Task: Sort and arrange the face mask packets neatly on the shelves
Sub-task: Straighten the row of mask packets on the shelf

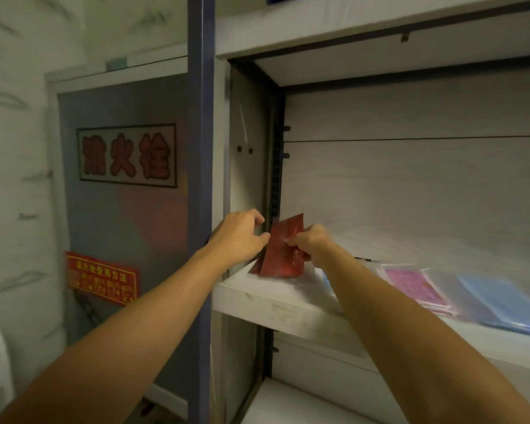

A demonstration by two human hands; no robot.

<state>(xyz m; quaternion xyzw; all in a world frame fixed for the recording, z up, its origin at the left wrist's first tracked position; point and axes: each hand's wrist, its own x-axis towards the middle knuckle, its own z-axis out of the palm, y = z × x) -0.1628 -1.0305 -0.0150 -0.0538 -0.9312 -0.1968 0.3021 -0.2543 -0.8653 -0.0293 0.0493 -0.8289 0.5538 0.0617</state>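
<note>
A stack of red face mask packets [283, 249] stands nearly upright at the left end of the white shelf [276, 304], leaning toward the side panel. My right hand [311, 241] pinches the packets from the right, fingers curled round their edge. To the left of the packets, my left hand [242, 232] has its fingers curved, with thumb and fingertips at their left edge; whether it grips them I cannot tell. Further right on the same shelf lie a pink packet [413, 286] and blue packets [502, 301] in clear wrap, flat.
The shelf unit has a white back panel [410, 185], a shelf above [349, 26] and a lower shelf [288, 402]. A blue-grey upright post [201, 148] bounds it on the left. Beyond it is a grey cabinet door with red signs [126, 156].
</note>
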